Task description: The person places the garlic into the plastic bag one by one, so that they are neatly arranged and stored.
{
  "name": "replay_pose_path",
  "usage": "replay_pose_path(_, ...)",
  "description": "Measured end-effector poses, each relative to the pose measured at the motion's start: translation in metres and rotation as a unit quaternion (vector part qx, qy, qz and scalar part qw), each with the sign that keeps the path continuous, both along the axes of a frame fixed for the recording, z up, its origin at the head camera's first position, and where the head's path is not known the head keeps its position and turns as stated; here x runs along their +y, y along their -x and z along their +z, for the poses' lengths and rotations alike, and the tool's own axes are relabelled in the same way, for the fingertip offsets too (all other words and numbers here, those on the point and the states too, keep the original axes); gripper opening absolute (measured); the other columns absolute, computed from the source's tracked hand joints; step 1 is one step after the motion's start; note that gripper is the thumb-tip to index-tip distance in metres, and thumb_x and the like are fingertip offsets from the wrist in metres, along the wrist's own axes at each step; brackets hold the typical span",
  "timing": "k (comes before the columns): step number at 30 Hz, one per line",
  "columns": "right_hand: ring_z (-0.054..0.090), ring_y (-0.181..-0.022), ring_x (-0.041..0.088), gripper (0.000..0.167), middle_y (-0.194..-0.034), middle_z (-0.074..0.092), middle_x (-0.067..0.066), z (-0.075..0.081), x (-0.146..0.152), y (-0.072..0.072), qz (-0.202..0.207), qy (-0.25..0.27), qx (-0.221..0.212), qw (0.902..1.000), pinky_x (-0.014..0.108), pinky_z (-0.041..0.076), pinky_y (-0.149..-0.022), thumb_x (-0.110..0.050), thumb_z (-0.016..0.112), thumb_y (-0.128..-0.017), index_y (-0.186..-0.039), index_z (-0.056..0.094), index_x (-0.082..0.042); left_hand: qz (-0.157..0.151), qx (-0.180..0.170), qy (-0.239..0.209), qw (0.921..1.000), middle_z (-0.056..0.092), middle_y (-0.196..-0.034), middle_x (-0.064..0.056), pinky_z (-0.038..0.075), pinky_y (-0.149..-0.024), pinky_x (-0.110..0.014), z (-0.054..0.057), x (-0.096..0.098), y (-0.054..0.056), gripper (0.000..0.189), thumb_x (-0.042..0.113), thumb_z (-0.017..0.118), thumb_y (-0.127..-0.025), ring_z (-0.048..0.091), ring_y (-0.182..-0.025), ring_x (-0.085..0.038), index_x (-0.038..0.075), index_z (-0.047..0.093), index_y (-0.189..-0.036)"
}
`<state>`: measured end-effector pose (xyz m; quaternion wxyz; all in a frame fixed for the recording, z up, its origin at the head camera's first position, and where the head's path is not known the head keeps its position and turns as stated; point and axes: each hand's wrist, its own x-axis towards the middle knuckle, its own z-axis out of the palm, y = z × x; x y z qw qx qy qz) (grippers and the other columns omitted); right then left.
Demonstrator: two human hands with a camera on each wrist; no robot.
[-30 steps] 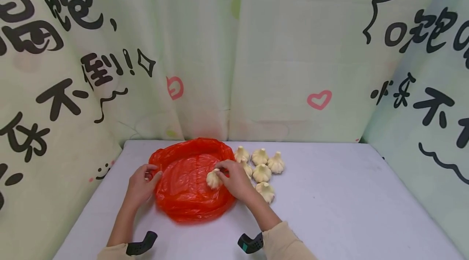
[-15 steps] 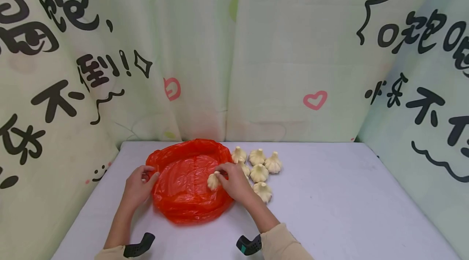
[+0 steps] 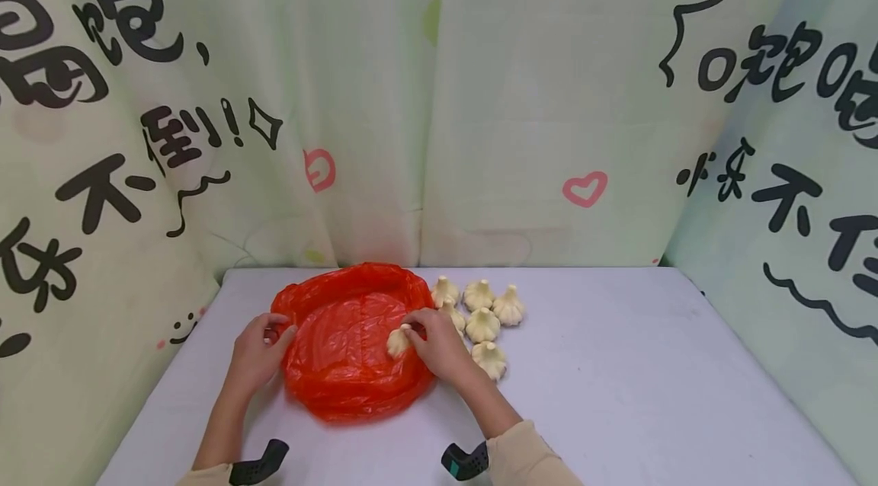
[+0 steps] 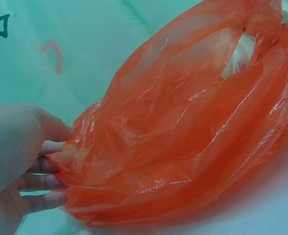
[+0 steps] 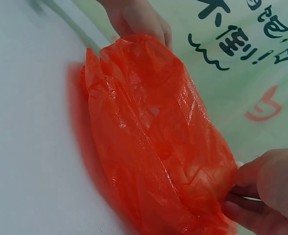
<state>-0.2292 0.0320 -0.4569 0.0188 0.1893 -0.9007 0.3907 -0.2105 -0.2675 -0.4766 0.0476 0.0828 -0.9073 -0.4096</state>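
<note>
A red plastic bag lies mouth-up on the table, its rim rolled wide. At its left rim, my left hand grips the plastic between thumb and fingers, as the left wrist view also shows. Over the right part of the mouth, my right hand pinches a garlic bulb by its stem end. In the right wrist view the bag hides the fingertips of the right hand and most of what they hold. A pale thing shows through a gap in the bag in the left wrist view.
Several more garlic bulbs stand grouped to the right of the bag, partly behind my right hand. The white table stretches to the right. A pale printed curtain hangs behind and along both sides.
The head view has shifted slightly. Both hands, the bag and the garlic bulb keep nearly the same positions relative to each other.
</note>
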Motion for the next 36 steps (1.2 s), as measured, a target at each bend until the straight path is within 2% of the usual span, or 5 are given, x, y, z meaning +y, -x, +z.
replay_pose_path(6, 0.060, -0.099, 0.019, 0.022, -0.108, 0.068, 0.004, 0.002, 0.001, 0.001, 0.004, 0.009, 0.004, 0.9999, 0.032, 0.057, -0.088, -0.010, 0.065, -0.091, -0.113, 0.068, -0.007, 0.004, -0.002, -0.006, 1.0000, 0.052, -0.120, -0.019, 0.056, -0.087, -0.040, 0.000, 0.000, 0.000, 0.038, 0.023, 0.057, -0.096, 0.050, -0.108, -0.030, 0.003, 0.048, -0.128)
replay_pose_path(20, 0.061, -0.103, 0.018, 0.024, -0.110, 0.067, 0.003, 0.008, 0.009, -0.002, -0.024, 0.021, 0.032, 0.9990, 0.033, 0.056, -0.088, -0.010, 0.065, -0.091, -0.115, 0.066, -0.011, 0.004, 0.005, -0.004, 1.0000, 0.052, -0.120, -0.019, 0.056, -0.088, -0.041, 0.003, 0.004, 0.003, 0.037, 0.022, 0.056, -0.097, 0.050, -0.108, -0.030, 0.003, 0.048, -0.128)
replay_pose_path(22, 0.061, -0.103, 0.019, 0.024, -0.109, 0.068, 0.004, 0.009, 0.010, -0.004, -0.023, 0.028, 0.038, 0.9986, 0.033, 0.056, -0.088, -0.009, 0.065, -0.091, -0.114, 0.066, -0.010, 0.003, 0.008, 0.001, 1.0000, 0.053, -0.119, -0.019, 0.056, -0.088, -0.042, 0.003, 0.003, 0.002, 0.037, 0.022, 0.056, -0.097, 0.051, -0.108, -0.030, 0.003, 0.049, -0.128)
replay_pose_path(29, 0.061, -0.105, 0.019, 0.025, -0.111, 0.067, 0.004, 0.013, 0.012, -0.005, -0.026, 0.062, 0.016, 0.9976, 0.031, 0.057, -0.087, -0.007, 0.064, -0.091, -0.115, 0.066, -0.012, 0.003, 0.013, 0.002, 0.9999, 0.053, -0.119, -0.020, 0.054, -0.090, -0.043, 0.004, 0.001, 0.000, 0.036, 0.021, 0.055, -0.098, 0.051, -0.108, -0.031, 0.001, 0.049, -0.127)
replay_pose_path(36, 0.066, -0.101, 0.023, 0.022, -0.107, 0.068, 0.008, 0.018, 0.021, -0.010, -0.022, 0.103, 0.049, 0.9933, 0.032, 0.058, -0.085, -0.002, 0.064, -0.090, -0.111, 0.067, -0.007, 0.012, 0.007, -0.002, 0.9999, 0.052, -0.120, -0.019, 0.056, -0.087, -0.041, -0.002, 0.000, 0.000, 0.038, 0.023, 0.056, -0.097, 0.050, -0.107, -0.031, 0.002, 0.048, -0.128)
